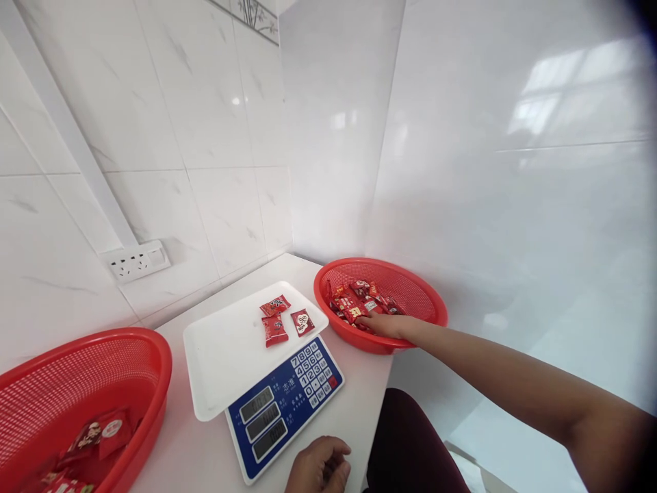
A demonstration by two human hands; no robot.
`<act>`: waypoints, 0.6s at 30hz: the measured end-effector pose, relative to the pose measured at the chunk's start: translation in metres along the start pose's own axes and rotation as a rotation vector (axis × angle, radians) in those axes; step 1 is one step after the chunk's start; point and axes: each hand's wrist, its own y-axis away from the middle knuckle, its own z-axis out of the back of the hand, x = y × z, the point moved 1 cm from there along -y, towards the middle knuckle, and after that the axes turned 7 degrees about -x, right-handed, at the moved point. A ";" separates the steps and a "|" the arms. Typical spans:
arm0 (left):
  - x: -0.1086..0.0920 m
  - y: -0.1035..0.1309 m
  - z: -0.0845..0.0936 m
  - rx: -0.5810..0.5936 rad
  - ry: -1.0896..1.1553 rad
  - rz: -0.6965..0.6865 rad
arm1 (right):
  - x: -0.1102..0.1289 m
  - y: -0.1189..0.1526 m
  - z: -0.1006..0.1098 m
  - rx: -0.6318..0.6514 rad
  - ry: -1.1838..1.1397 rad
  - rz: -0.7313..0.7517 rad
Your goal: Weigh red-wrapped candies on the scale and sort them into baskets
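Note:
My right hand (384, 324) reaches into the right red basket (410, 281), its fingertips at a red packet (350, 306) among several others; whether it grips one is unclear. My left hand (319, 467) rests near the table's front edge, just below the scale, fingers curled with a gap to the thumb and nothing between them. On the white tray (220, 349) of the scale lie three small red packets (274, 329). The scale's blue panel (302, 383) has a keypad and three displays, whose digits are too faint to read surely.
A second red basket (148, 390) with several red packets stands at the left. White walls meet behind the white table (359, 370). A socket strip (138, 261) is on the left wall. My dark-clothed leg (410, 445) is beside the table's right edge.

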 end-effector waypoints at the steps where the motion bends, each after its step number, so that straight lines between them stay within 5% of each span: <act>1: 0.001 0.000 0.000 0.001 0.005 -0.005 | 0.000 -0.002 -0.002 0.000 0.006 -0.015; 18: -0.001 0.000 0.000 0.005 -0.008 0.002 | 0.008 -0.014 0.007 0.004 -0.011 0.088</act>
